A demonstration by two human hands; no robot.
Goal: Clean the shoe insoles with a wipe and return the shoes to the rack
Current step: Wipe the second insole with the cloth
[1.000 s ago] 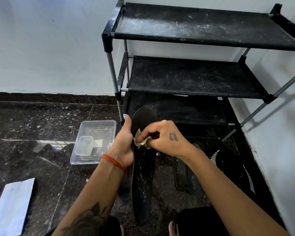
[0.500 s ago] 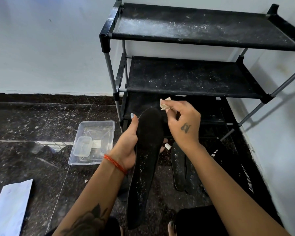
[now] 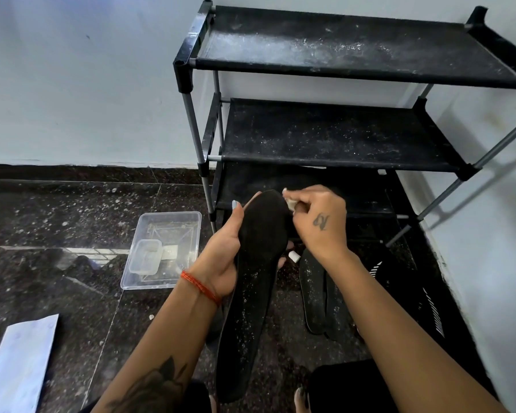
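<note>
Wipe point(image 3: 290, 203) lower vs 0.5 s ago, insole point(image 3: 255, 281) toe-up, near-vertical.

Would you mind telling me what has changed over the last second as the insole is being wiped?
The right hand, pinching the crumpled beige wipe, slid from the middle of the long black insole up to its far, rounded tip. The left hand still grips the insole's left edge. The black shoe rack and clear plastic tray stayed put.

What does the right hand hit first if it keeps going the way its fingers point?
The right hand, pinching the wipe, points left at the insole toe and already touches it. Past that, probably the left hand thumb; depth is unclear.
</note>
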